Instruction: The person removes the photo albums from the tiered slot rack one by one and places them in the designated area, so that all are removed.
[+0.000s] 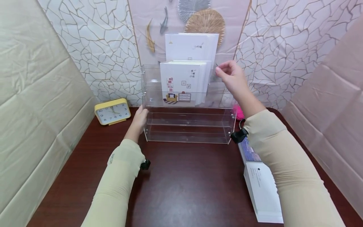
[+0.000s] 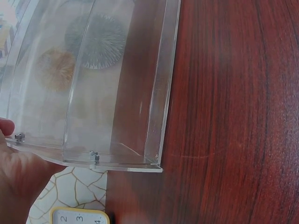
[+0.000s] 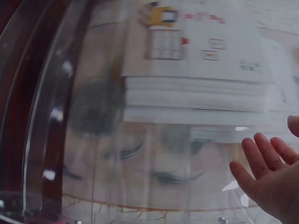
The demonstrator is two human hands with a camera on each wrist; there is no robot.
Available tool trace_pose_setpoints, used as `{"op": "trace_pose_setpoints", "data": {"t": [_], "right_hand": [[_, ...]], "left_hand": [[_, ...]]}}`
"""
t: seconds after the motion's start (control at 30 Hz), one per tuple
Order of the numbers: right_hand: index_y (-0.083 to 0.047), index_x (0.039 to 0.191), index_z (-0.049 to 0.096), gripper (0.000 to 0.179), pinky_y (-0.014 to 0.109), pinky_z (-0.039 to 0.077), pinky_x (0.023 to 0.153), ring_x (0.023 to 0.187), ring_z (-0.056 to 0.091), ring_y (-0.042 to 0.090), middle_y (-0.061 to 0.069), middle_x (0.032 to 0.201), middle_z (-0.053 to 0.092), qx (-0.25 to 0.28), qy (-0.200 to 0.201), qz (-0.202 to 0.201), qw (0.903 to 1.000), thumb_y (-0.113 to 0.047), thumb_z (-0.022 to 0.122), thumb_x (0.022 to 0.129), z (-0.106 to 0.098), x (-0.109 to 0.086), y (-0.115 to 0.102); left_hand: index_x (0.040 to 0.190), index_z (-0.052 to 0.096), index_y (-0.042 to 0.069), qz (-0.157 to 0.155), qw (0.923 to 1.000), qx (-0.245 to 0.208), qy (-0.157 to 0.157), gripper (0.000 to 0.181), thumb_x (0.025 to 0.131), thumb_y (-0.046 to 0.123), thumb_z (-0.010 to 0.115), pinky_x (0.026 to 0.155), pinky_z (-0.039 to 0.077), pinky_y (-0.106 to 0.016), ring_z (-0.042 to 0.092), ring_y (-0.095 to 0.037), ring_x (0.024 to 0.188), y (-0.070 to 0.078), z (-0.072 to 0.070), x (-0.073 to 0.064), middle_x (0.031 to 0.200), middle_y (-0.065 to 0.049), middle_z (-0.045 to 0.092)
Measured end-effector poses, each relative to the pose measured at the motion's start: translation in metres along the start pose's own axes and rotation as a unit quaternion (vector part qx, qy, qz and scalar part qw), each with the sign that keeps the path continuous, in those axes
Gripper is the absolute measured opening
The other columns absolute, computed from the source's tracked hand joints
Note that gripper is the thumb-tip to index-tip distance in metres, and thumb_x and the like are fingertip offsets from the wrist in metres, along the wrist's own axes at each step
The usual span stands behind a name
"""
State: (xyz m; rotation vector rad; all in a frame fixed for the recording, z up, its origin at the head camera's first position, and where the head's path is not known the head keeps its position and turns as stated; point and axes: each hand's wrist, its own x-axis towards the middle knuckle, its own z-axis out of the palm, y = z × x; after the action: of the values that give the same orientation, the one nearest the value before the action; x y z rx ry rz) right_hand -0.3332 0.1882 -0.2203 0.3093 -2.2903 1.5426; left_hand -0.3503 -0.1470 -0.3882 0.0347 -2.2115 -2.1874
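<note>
A clear acrylic tiered rack (image 1: 187, 138) stands on the dark wooden table. My left hand (image 1: 140, 119) grips its left side panel; in the left wrist view a fingertip (image 2: 6, 127) shows at the panel's edge. White books stand upright in the upper tiers: a front book (image 1: 178, 75) with a small furniture drawing, and a taller white book (image 1: 181, 45) behind it. To the right of these books my right hand (image 1: 233, 77) is raised, its fingers loosely bent and holding nothing. In the right wrist view its fingers (image 3: 256, 156) are apart from the books.
A yellow alarm clock (image 1: 112, 112) sits left of the rack. On the right lie a white book (image 1: 262, 192) and a purple-blue printed cover (image 1: 250, 151), partly behind my right sleeve. A pink object (image 1: 239, 112) is by the rack's right side. Fabric walls surround the table.
</note>
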Motion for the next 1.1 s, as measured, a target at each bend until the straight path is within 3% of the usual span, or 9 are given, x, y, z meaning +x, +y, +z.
{"op": "trace_pose_setpoints", "data": {"t": [0.13, 0.3, 0.53, 0.77, 1.1], "right_hand": [[-0.003, 0.116, 0.053, 0.044, 0.032, 0.044, 0.086, 0.101, 0.056, 0.020, 0.010, 0.108, 0.061, -0.124, -0.036, 0.021, 0.9914, -0.037, 0.061, 0.089, 0.012, 0.004, 0.005], [-0.002, 0.119, 0.048, 0.060, 0.035, 0.043, 0.089, 0.106, 0.054, 0.025, 0.012, 0.115, 0.059, -0.194, -0.044, 0.032, 0.9794, -0.046, 0.066, 0.083, 0.027, 0.006, 0.011], [-0.002, 0.116, 0.044, 0.067, 0.032, 0.042, 0.087, 0.100, 0.049, 0.023, 0.012, 0.111, 0.050, -0.167, 0.018, 0.049, 0.9846, -0.046, 0.074, 0.075, 0.048, 0.003, 0.018], [0.000, 0.108, 0.048, 0.068, 0.034, 0.038, 0.083, 0.098, 0.040, 0.024, 0.014, 0.108, 0.041, -0.204, 0.056, 0.039, 0.9766, -0.045, 0.079, 0.069, 0.069, -0.001, 0.024], [-0.007, 0.111, 0.044, 0.066, 0.035, 0.043, 0.083, 0.096, 0.054, 0.021, 0.006, 0.105, 0.059, -0.127, 0.090, 0.069, 0.9853, -0.038, 0.083, 0.068, 0.079, -0.004, 0.024]], "left_hand": [[0.149, 0.027, 0.014, 0.003, 1.0000, -0.001, 0.000, 0.057, 0.093, 0.008, 0.031, 0.104, 0.029, -0.041, 0.035, -0.025, 0.126, 0.000, 0.001, 0.000, 0.147, -0.011, 0.033], [0.148, 0.028, 0.012, 0.012, 0.9999, -0.001, -0.002, 0.057, 0.092, 0.007, 0.032, 0.106, 0.027, -0.038, 0.033, -0.023, 0.127, 0.000, 0.002, 0.001, 0.147, -0.011, 0.032], [0.148, 0.027, 0.012, 0.009, 1.0000, 0.002, 0.001, 0.056, 0.093, 0.008, 0.032, 0.106, 0.026, -0.038, 0.031, -0.023, 0.130, 0.000, 0.000, 0.001, 0.148, -0.011, 0.031], [0.149, 0.026, 0.012, 0.003, 1.0000, 0.005, -0.002, 0.057, 0.092, 0.008, 0.032, 0.107, 0.025, -0.040, 0.030, -0.024, 0.130, -0.001, -0.001, 0.000, 0.148, -0.011, 0.030], [0.149, 0.026, 0.011, 0.011, 0.9997, 0.021, -0.012, 0.057, 0.092, 0.008, 0.031, 0.107, 0.024, -0.038, 0.030, -0.023, 0.130, 0.001, -0.003, -0.001, 0.148, -0.011, 0.032]]}}
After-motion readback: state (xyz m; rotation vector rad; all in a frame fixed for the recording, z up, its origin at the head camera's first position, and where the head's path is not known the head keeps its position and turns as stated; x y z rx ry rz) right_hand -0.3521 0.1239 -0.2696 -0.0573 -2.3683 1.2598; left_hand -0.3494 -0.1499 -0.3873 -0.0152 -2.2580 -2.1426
